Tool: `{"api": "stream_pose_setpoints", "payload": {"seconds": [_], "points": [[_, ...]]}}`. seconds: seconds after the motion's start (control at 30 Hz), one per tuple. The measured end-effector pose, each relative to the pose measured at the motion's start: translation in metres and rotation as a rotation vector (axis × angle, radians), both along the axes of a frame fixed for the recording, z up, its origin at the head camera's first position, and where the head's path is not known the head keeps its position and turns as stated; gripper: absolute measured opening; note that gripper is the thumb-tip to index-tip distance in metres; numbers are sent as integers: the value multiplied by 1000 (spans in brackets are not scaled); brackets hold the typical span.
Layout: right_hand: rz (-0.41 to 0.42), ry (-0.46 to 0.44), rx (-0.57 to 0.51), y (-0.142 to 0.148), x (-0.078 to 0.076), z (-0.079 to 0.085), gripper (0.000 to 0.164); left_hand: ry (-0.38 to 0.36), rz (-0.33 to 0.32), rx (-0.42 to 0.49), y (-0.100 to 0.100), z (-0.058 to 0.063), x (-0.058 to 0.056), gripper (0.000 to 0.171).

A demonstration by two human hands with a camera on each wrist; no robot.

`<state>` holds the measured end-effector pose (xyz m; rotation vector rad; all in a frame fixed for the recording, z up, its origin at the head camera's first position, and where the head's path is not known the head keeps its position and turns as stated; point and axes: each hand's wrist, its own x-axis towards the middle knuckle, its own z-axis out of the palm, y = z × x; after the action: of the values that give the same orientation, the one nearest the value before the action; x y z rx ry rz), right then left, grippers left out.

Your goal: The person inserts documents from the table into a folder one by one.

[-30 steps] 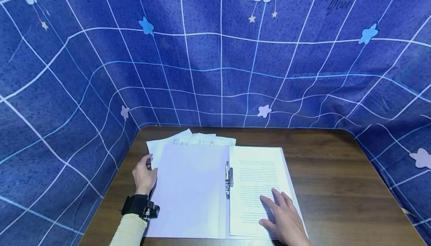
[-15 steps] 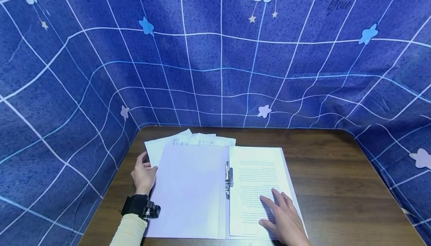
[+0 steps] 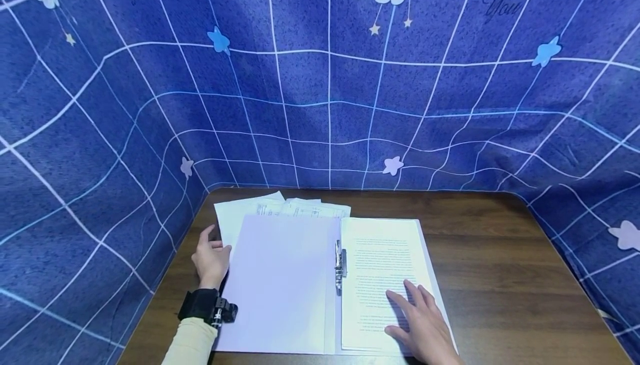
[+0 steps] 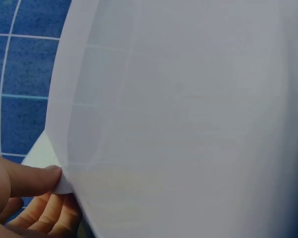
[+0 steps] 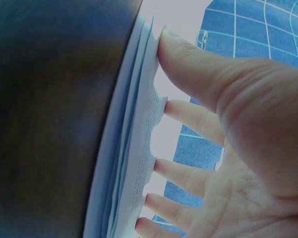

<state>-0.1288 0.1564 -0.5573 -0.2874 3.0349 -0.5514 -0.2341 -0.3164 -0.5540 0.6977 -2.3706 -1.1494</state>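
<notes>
An open pale lilac folder (image 3: pixel 280 287) lies on the table, a metal clip (image 3: pixel 340 268) at its spine. My left hand (image 3: pixel 211 259) is at the folder's left edge. In the left wrist view its thumb and fingers pinch a white sheet of paper (image 4: pixel 40 152), which emerges from beneath the cover (image 4: pixel 179 124). Most of that sheet is hidden under the cover. My right hand (image 3: pixel 422 323) rests spread on the printed pages (image 3: pixel 382 276) in the folder's right half. Seen from the right wrist, the thumb and fingertips touch the top page (image 5: pixel 144 144).
Several loose printed papers (image 3: pixel 300 206) stick out beyond the folder's far edge. The brown wooden table (image 3: pixel 510 276) extends to the right. A blue gridded curtain (image 3: pixel 310 76) surrounds its back and sides. A black wrist camera strap (image 3: pixel 199 305) overlaps the folder's left edge.
My left hand has shifted slightly left, and the white sheet's corner has slid left and a little away from me with it. The right hand and folder stay put.
</notes>
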Motion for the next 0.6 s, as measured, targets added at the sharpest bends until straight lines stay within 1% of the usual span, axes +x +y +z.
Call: {"api": "stream_pose_setpoints", "payload": {"seconds": [0.1,0.17,0.33,0.4,0.47,0.6], "points": [[-4,-14,3,0,0,0,70,31,19,9,-1,7,1,67],[-5,-20,5,1,-1,1,70,57,41,3,-2,12,1,61],[0,-9,2,1,-1,0,70,159,107,-63,-2,30,3,26],[0,-6,-2,0,-1,0,70,195,122,-80,-1,36,5,17],[0,-1,-5,0,0,0,70,208,136,-85,-1,42,6,15],[3,13,-15,0,1,0,69,200,158,-71,0,54,10,17]]}}
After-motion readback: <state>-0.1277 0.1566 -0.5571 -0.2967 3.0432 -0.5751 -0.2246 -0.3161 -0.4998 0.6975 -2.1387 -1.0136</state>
